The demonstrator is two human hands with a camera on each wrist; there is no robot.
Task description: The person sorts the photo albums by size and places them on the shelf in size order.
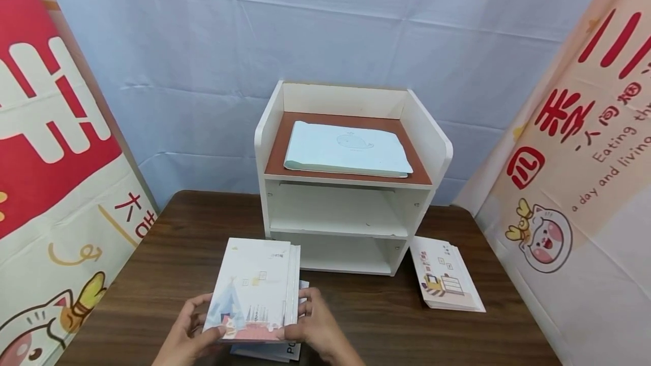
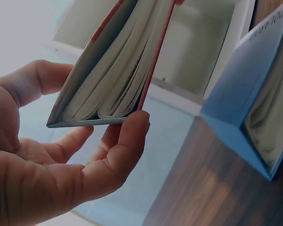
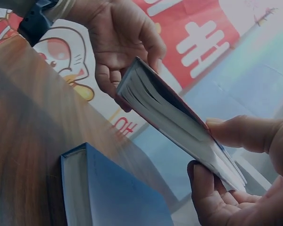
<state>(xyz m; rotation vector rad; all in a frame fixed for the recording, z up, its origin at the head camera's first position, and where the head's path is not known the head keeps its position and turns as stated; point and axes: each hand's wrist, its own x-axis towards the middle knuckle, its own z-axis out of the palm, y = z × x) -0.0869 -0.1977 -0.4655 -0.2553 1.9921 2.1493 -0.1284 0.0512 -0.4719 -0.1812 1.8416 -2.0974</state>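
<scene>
above the brown table (image 1: 147,281), left fingers (image 1: 195,303) and right fingers (image 1: 311,298) pinch a pale book (image 1: 249,287).

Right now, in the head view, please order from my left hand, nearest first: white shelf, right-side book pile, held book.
1. Held book: in your left hand.
2. White shelf: ahead and right.
3. Book pile: right of the shelf.

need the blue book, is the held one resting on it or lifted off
Lifted off: both wrist views show a gap between the held book and the blue book.
</scene>
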